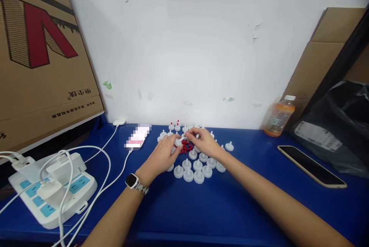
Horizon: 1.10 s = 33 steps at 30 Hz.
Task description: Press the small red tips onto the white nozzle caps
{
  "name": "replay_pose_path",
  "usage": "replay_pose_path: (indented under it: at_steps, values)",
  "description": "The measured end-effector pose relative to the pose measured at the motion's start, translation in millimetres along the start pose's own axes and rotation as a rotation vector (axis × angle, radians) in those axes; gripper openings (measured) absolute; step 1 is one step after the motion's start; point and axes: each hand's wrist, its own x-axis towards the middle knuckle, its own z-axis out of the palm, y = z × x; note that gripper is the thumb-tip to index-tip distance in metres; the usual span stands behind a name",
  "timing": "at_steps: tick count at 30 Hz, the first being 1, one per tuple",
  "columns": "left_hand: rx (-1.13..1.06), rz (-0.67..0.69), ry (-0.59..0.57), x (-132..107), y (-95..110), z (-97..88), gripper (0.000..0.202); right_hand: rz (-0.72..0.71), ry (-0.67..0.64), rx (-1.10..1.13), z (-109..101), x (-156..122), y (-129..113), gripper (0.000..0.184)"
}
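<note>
My left hand (165, 155) and my right hand (201, 142) meet over a small heap of red caps (186, 147) on the blue table (201, 208). The fingers of both hands pinch one white plastic nozzle piece (178, 142) between them. Several more white nozzle pieces (193, 170) stand in rows just in front of the hands. A few others with red tips (174, 126) stand behind, near the wall. A smartwatch (133, 181) is on my left wrist.
A white power strip (54, 193) with chargers and cables lies at the left, with a phone (137, 137) plugged in. A dark phone (311, 165), an orange drink bottle (279, 117), a black bag (337, 124) and cardboard boxes (40, 54) stand around the edges.
</note>
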Motion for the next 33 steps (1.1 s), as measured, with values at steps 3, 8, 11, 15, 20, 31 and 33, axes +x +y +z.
replay_pose_path:
  at_steps: [3, 8, 11, 15, 20, 31, 33]
  values:
    - [0.001, -0.03, -0.008, -0.6, -1.3, -1.4, 0.039, 0.036, -0.092, -0.229, 2.5, 1.1, 8.3, 0.016]
    - [0.012, -0.023, -0.019, 0.3, 1.1, -3.8, 0.04, 0.07, -0.189, -0.569, 9.4, 0.8, 4.4, 0.016]
    - [0.031, -0.02, -0.014, 0.3, 1.3, -4.0, 0.039, 0.079, -0.208, -0.628, 14.3, 1.1, 2.8, 0.013]
    - [0.04, -0.012, -0.003, -0.6, -0.9, -3.9, 0.038, 0.066, -0.212, -0.604, 16.5, 1.3, 6.6, 0.01]
    - [0.027, 0.008, 0.025, -0.6, -5.0, -2.1, 0.037, 0.022, -0.049, -0.283, 8.7, -1.6, 7.6, 0.008]
    - [-0.043, 0.036, -0.014, -1.9, 11.5, -4.2, 0.04, 0.139, 0.064, 0.603, 8.5, -12.1, 2.2, 0.035]
    - [-0.045, 0.041, -0.017, -2.3, 13.8, -4.9, 0.039, 0.156, 0.073, 0.629, 8.4, -12.5, 0.8, 0.036]
